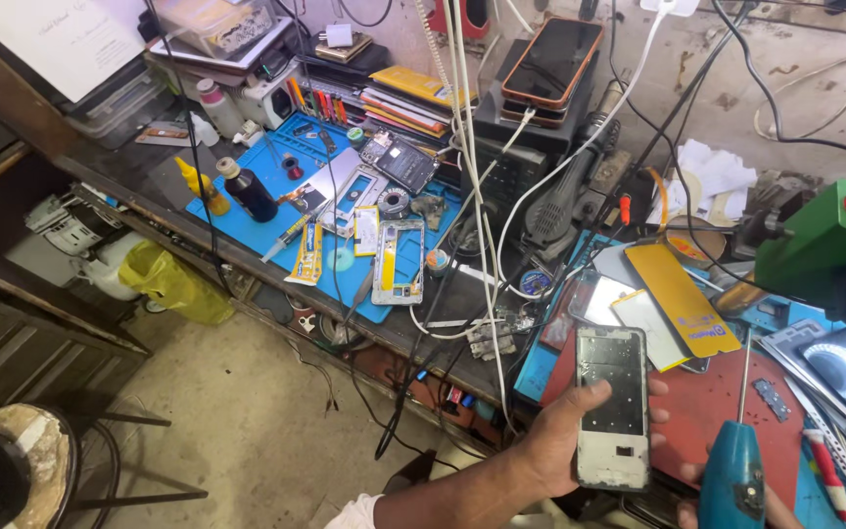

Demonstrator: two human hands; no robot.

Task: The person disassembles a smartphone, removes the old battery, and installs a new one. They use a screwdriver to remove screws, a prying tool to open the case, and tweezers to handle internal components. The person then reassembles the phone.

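Left hand (565, 436) grips a stripped phone frame (612, 407) face-up for access; right hand (736, 500) clasps a teal screwdriver (733, 470) above the cluttered desk (717, 402).

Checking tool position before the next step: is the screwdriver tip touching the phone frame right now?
No. The right hand holds the teal-handled screwdriver upright beside the phone frame in the left hand, its tip clear of the frame.

Phone repair workshop. Evidence: blue work mat (345, 211) at 11 o'clock carrying opened phone frames (399, 263), tangled cables (472, 196) at 12 o'clock, screwdrivers (310, 98), glue bottles (247, 189).
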